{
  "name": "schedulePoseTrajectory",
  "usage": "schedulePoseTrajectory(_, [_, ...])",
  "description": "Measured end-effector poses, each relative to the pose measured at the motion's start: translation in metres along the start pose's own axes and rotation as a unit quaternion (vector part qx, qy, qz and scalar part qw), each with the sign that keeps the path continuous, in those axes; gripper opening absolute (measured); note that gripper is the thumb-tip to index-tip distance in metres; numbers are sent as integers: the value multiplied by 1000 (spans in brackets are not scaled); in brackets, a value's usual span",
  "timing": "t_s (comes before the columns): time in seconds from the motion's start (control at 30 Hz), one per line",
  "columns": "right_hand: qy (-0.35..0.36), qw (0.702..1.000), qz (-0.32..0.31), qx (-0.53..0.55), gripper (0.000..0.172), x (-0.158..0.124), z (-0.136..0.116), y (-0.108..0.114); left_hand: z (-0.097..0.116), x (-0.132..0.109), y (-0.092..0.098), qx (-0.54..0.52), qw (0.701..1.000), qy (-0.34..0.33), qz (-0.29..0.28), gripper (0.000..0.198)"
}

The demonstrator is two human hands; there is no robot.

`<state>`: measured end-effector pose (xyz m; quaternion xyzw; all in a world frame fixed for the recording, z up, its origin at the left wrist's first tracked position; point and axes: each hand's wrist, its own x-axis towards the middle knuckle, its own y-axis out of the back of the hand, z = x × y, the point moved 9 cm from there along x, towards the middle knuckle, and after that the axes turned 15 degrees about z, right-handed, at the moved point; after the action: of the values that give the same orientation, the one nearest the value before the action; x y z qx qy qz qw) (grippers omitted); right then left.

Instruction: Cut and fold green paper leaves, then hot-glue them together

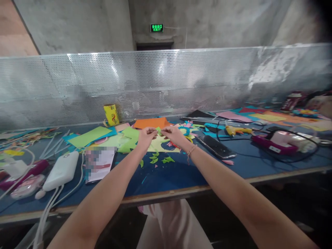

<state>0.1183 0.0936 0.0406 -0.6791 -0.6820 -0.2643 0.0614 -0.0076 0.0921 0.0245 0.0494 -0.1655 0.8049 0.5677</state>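
Observation:
My left hand [145, 136] and my right hand [172, 134] are stretched out over the blue table [181, 174]. Both pinch one small green paper piece [158, 130] between their fingertips. Under them lie a pale yellow sheet [162, 145] and light green sheets [129, 136]. Several small green paper scraps [160, 159] are scattered on the table just in front of my hands. An orange sheet [151, 122] lies just beyond them.
A white power bank [61, 170] with cables and a card [100, 163] lie at the left. A black phone [214, 146], a yellow glue gun [236, 130] and a pink device [277, 141] sit at the right. A perforated metal screen [166, 83] closes the back edge.

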Motion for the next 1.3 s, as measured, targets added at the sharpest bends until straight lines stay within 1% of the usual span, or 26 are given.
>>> schedulePoseTrajectory(0.07, [-10,1000,10,-2,19,1,3,3,0,0,-1,-15,1000,2,-2,24])
schedulePoseTrajectory(0.17, [-8,1000,12,-9,20,2,4,4,-1,0,-2,-29,1000,3,-5,23])
schedulePoseTrajectory(0.23, [6,1000,17,-25,23,2,2,6,-2,-1,-3,-31,999,11,-7,23])
schedulePoseTrajectory(0.37, [54,995,39,-77,27,1,-8,10,-2,-6,-7,-37,999,30,-18,23])
schedulePoseTrajectory(0.47, [64,993,44,-90,29,-1,-13,11,2,-11,-10,-35,998,31,-31,26])
schedulePoseTrajectory(0.57, [40,997,37,-59,30,-2,-11,10,3,-11,-9,-37,998,38,-24,25])
schedulePoseTrajectory(0.67, [-19,999,23,13,30,-2,-1,6,1,-11,-8,-48,997,57,-17,22])
schedulePoseTrajectory(0.73, [-51,997,14,57,32,-2,5,4,3,-11,-9,-48,997,58,-27,21])
schedulePoseTrajectory(0.77, [-55,996,13,66,32,-1,7,3,4,-12,-11,-45,997,53,-36,22])
schedulePoseTrajectory(0.83, [-38,998,19,50,32,0,5,5,7,-14,-13,-37,997,41,-45,24])
schedulePoseTrajectory(0.93, [13,1000,29,-3,31,1,-1,7,8,-15,-12,-29,998,42,-33,24])
schedulePoseTrajectory(1.0, [21,999,27,-8,30,1,-1,7,8,-15,-11,-33,998,48,-26,20])
schedulePoseTrajectory(1.2, [-30,994,5,109,28,2,10,2,3,-15,-13,-53,995,73,-41,17])
schedulePoseTrajectory(1.3, [-41,993,5,115,29,1,8,2,4,-17,-14,-73,993,86,-46,20])
